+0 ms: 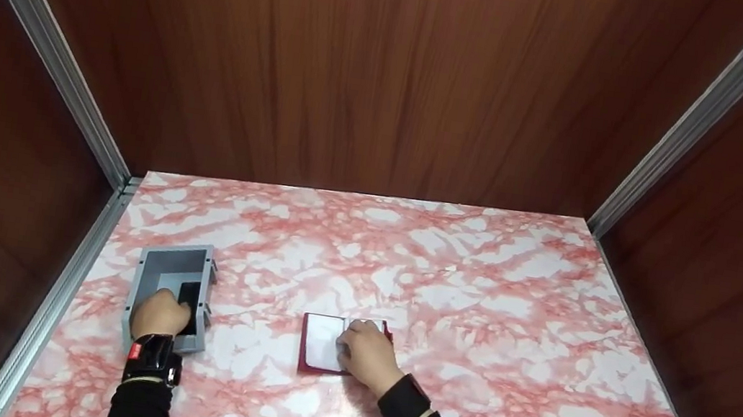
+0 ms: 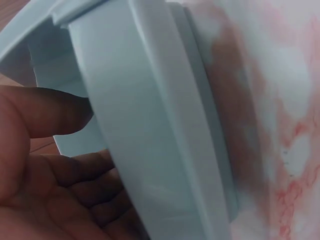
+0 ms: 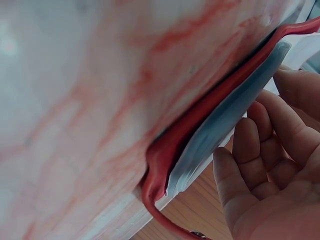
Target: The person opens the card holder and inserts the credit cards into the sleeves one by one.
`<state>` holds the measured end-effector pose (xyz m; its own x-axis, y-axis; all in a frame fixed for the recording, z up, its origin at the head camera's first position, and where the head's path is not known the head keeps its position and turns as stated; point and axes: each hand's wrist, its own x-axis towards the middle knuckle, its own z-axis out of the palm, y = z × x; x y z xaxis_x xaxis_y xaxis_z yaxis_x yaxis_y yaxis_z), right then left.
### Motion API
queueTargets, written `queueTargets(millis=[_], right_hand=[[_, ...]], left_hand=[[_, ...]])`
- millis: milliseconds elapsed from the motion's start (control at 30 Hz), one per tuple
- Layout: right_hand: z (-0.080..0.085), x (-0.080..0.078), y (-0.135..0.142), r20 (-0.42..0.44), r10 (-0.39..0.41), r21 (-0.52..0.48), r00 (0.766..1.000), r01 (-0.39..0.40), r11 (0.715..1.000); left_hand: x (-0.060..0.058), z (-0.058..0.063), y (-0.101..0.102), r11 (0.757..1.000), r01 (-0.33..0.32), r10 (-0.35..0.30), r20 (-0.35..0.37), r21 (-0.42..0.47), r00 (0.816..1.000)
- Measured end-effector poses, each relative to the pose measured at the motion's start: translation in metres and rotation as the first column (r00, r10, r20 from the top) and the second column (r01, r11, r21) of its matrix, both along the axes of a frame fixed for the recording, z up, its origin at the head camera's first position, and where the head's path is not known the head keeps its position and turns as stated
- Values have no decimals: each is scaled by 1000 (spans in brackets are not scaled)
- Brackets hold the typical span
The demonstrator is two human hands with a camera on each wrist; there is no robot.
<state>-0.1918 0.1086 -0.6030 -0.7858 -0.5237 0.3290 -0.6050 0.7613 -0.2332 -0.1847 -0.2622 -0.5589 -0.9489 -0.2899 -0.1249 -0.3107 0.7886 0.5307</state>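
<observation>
A small notebook (image 1: 322,343) with a red cover lies open on the table. My right hand (image 1: 369,357) is over its right half, near the spine. In the right wrist view the curled fingers and thumb of the right hand (image 3: 275,150) pinch at the white pages (image 3: 225,122) above the red cover (image 3: 200,117). Further left stands a grey box (image 1: 179,258), open at the top. My left hand (image 1: 161,316) reaches over its near rim; in the left wrist view the box's wall (image 2: 135,115) hides the fingertips. A flat black object (image 1: 191,294) is inside, beside that hand.
The table (image 1: 509,315) has a red-and-white marbled top. Dark wood-grain panels (image 1: 375,78) rise at the back and both sides, with metal rails (image 1: 86,88) at the corners. The grey box stands close to the left edge.
</observation>
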Motion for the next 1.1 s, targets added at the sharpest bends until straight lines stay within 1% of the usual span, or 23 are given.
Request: queueTargets(millis=[267,400,533,733,900,1100], right_hand=[[0,-1,0,-8,12,-15,1000,-12,1000],[0,-1,0,-2,8,-14,1000,-8,1000],[-1,-1,0,2,6,-4,1000,-5,1000],[-3,-1,0,-18,12,-37,1000,-13,999],[-4,-1,0,-37,19,-47,999,-21,999],[-4,-1,1,-28,24,-34,999,-25,999]], left_hand=[[-1,1,2,1000,-8,9,30,-9,1000],[-2,2,4,1000,-5,4,41,15,999],[-3,1,5,1000,-1,0,29,30,1000],[-4,-2,2,1000,1,0,-15,32,1000],[-4,0,2,999,-12,13,-23,38,1000],[-4,2,3,999,-32,32,-33,25,999]])
